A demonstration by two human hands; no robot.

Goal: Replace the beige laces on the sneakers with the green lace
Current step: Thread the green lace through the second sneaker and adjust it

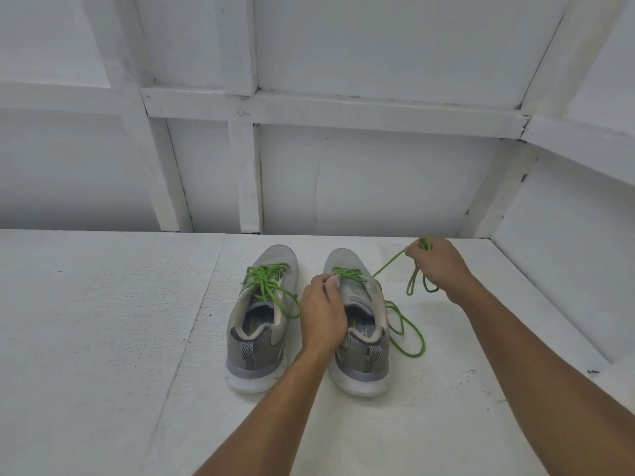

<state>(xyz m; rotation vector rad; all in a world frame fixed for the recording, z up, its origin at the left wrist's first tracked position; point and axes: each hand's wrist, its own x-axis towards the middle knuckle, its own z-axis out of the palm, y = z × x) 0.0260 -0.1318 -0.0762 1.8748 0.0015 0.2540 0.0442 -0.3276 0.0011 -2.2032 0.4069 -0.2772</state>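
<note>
Head cam | L hand (322, 312) clamps right grey mesh sneaker (360, 324) tongue | R hand (438, 266) fist pulls bright green cord lace (388, 264) taut | left grey mesh sneaker (261, 321) laced green

white painted floor (103, 338), white framed wall panels (378, 173) behind

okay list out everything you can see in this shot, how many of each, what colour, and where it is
left sneaker: one, grey with a white sole, on the table, left of the pair, toe pointing away.
right sneaker: one, grey with a white sole, beside the first.
green lace on the left sneaker: one, bright green, threaded through the eyelets, ends loose.
green lace on the right sneaker: one, bright green, partly threaded near the toe, long slack looping on the table to the right.
table: one, white.
wall: white panels and framing behind.
left hand: steadying the right sneaker's tongue area.
right hand: pulling the lace end up and right.
</note>
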